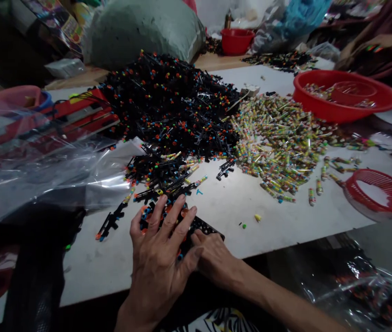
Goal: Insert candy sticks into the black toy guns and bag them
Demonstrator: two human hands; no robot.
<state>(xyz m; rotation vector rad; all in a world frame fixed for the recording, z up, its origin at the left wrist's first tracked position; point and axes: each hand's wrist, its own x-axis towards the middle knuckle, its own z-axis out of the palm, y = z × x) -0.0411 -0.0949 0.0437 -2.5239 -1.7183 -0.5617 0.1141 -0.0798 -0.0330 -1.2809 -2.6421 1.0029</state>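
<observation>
My left hand (161,242) lies spread, palm down, over a bunch of black toy guns (208,227) with orange and blue tips at the table's near edge. Tucked beside its thumb, my right hand (215,253) is closed with curled fingers against the near end of that bunch; what it grips is hidden. A single toy gun (111,221) rests to the left, a candy tube touching its upper end. Just beyond my fingers is a small heap of toy guns (154,170), some with candy tubes. Another toy gun (226,169) lies apart on the white table (230,203).
A large pile of black toy guns (168,101) covers the back, with a heap of candy tubes (279,143) beside it. Red basins (348,108) and a red basket (383,193) stand right. Clear plastic bags (54,175) cover the left. Another person's hand (389,46) shows far right.
</observation>
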